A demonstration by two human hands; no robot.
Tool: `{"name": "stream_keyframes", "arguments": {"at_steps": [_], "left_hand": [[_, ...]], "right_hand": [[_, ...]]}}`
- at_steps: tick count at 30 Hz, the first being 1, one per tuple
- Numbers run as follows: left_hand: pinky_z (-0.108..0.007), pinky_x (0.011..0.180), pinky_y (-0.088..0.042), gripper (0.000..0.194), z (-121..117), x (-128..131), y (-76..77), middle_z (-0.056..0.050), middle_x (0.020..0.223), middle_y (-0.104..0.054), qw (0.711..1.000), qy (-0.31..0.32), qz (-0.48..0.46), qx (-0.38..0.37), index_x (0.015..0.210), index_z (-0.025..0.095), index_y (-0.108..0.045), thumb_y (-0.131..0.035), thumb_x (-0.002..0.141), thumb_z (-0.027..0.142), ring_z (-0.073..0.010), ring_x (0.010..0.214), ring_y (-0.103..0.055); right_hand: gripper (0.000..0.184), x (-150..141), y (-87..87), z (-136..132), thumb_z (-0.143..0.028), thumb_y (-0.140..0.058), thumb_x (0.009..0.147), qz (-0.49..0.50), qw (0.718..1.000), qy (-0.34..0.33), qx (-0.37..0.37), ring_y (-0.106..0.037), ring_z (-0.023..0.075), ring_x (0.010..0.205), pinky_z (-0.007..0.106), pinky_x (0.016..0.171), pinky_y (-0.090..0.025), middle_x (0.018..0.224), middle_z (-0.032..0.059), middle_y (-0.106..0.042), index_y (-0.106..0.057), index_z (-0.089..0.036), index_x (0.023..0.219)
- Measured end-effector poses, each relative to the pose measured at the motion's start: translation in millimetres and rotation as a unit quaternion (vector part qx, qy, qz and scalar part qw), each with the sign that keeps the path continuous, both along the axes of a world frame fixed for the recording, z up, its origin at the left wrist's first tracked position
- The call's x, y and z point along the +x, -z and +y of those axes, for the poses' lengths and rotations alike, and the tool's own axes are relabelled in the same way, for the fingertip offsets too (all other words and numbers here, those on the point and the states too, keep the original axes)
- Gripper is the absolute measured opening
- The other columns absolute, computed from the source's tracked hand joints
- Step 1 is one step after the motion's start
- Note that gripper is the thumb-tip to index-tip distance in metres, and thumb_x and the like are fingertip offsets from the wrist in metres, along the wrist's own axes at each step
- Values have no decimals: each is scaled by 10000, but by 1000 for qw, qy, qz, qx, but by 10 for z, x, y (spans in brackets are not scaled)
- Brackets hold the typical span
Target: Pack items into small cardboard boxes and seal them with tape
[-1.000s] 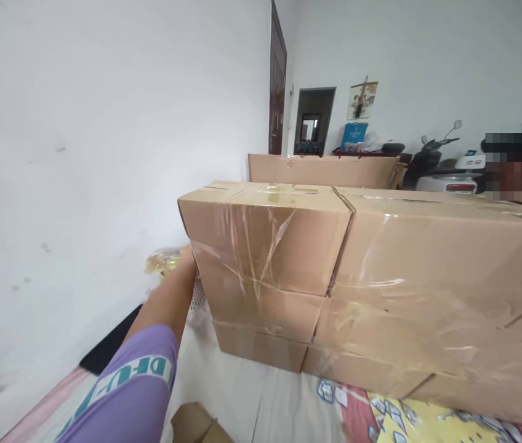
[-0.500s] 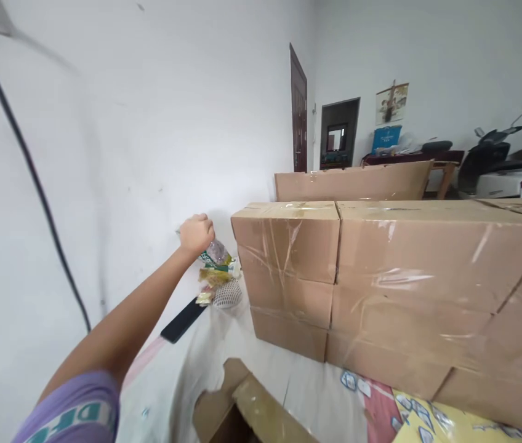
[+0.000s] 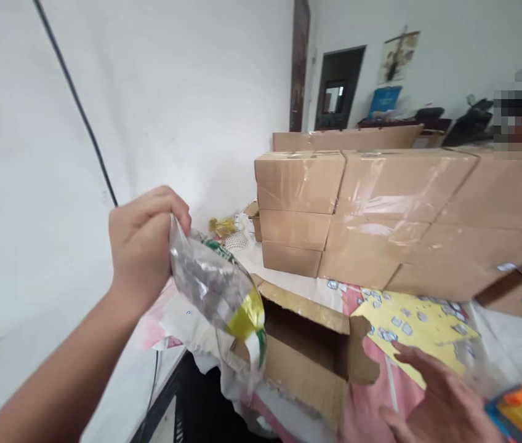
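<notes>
My left hand (image 3: 143, 246) grips the top of a clear plastic packet (image 3: 212, 283) with green and yellow printing and greyish contents. The packet hangs tilted, its lower end over the left edge of an opened cardboard box (image 3: 307, 351). Dark space shows inside that box, and its flaps stand out. To the right of the box, my right hand (image 3: 441, 400) has its fingers apart and holds nothing. A yellow sheet with blue-grey shapes (image 3: 409, 326) lies just beyond its fingertips.
Several taped cardboard cartons (image 3: 376, 203) form a wall across the far side. Yellow packaging (image 3: 223, 227) and a white perforated item (image 3: 236, 240) lie near the white wall (image 3: 187, 111). Another opened carton (image 3: 519, 292) is at right. A black cable (image 3: 76, 92) hangs at left.
My left hand has brought the packet from beside the wall back toward the opened box. My right hand has come into view at lower right. The view has tilted down.
</notes>
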State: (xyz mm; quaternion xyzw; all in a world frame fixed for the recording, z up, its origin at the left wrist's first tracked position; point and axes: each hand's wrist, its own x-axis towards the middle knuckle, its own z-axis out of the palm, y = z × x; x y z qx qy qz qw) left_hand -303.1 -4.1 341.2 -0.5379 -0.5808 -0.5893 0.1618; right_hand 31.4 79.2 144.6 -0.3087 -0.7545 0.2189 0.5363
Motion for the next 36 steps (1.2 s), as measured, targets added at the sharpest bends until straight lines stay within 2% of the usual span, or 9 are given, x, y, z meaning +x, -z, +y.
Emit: {"name": "stream_keyframes", "arguments": {"at_steps": [3,8,13,17,19,22,28,32,36], "left_hand": [[-325,537,-320,286,-99,378,188,0,652,-532,999,30,24,1,537,215,-555,-398,628,-7,-151,603,-493],[-326,561,-350,261,-14,765,581,2,659,-533,996,77,41,-29,569,206,-553,-428,696,15,-144,613,-506],[-330,620,-359,248,40,837,825,1,674,-531,996,67,6,-59,568,204,-534,-428,734,53,-148,649,-506],[-318,810,-485,224,-53,665,1082,-25,953,-660,966,189,-165,-60,885,224,-643,-479,759,139,-205,963,-631],[-341,903,-500,257,-110,601,1316,-52,1115,-653,964,179,-198,-24,1057,228,-605,-466,844,193,-227,1107,-613],[-328,812,-500,163,-155,653,1772,-42,953,-662,980,147,-121,-52,961,227,-617,-457,943,254,-204,916,-637],[-430,879,-465,93,-177,1040,2522,-69,939,-692,975,171,4,-141,867,239,-657,-571,901,241,-261,940,-645],[-458,922,-454,104,-197,1058,2659,-74,997,-680,979,153,23,-135,900,245,-640,-543,924,216,-263,993,-634],[-449,933,-467,105,-185,1002,2664,-67,1031,-684,977,160,37,-135,931,254,-652,-556,924,211,-255,1011,-641]], "right_hand": [[859,-119,-538,-292,-545,-815,764,-86,988,-32,125,-601,423,1262,628,1015,-532,1350,125,-622,-425,-385,1512],[1076,-846,-1086,-506,-399,-729,812,-354,934,-48,-27,-701,355,1030,446,789,-569,1271,149,-686,-79,-224,1651],[930,-1027,-908,-388,-316,-650,837,-402,914,-34,-28,-704,308,995,333,720,-468,1309,136,-666,-170,-229,1629],[527,-743,-897,-196,-300,-662,831,-445,893,-65,13,-705,275,997,293,677,-414,1192,66,-714,-525,-254,1338],[409,-602,-946,-103,-261,-682,806,-509,857,-69,31,-713,278,956,293,649,-395,1096,61,-736,-577,-230,1200],[410,-501,-1006,-12,-234,-709,785,-579,811,-53,55,-720,302,926,303,636,-407,1053,96,-741,-580,-194,1172],[521,-716,-984,6,-171,-772,763,-627,777,25,40,-720,334,1008,343,739,-513,1098,183,-730,-565,-133,1240],[478,-861,-810,80,-147,-655,889,-606,791,63,57,-699,337,1089,397,830,-526,1212,232,-680,-508,-119,1344],[269,-837,-600,226,-130,-632,893,-604,794,18,65,-706,282,1057,345,838,-520,1179,174,-686,-661,-140,1160]]}}
